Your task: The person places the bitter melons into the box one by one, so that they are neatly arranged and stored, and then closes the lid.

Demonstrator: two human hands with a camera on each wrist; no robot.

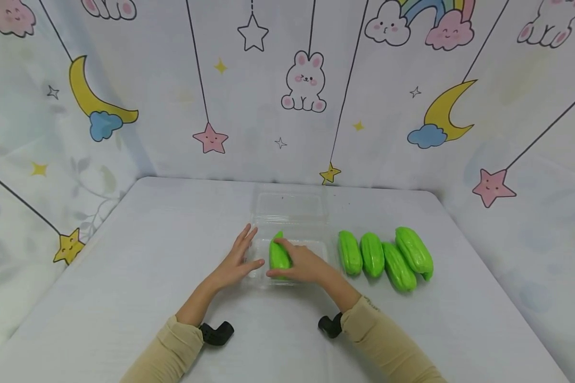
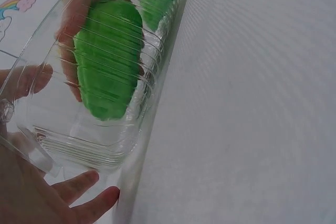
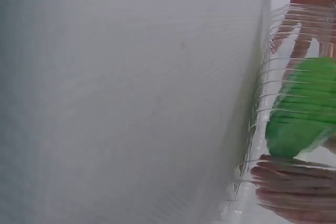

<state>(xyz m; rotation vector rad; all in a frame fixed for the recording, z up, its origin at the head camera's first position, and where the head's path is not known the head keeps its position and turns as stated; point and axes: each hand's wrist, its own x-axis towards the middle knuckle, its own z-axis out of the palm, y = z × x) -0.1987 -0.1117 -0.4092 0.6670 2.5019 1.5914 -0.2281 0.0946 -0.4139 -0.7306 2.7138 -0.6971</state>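
A clear plastic clamshell box lies with its lid laid back behind it. Inside the base is a bright green, ribbed, vegetable-shaped piece, standing lengthwise towards its left part. My right hand grips this piece between thumb and fingers. Through the ribbed clear wall, the left wrist view shows the green piece with fingers along its sides. My left hand is at the box's left edge, fingers spread and fairly straight, holding nothing. In the right wrist view the green piece appears behind the wall.
To the right of the box, several similar green pieces lie in a loose row on the white tablecloth. A patterned curtain stands behind the table. Black wrist devices are on both forearms.
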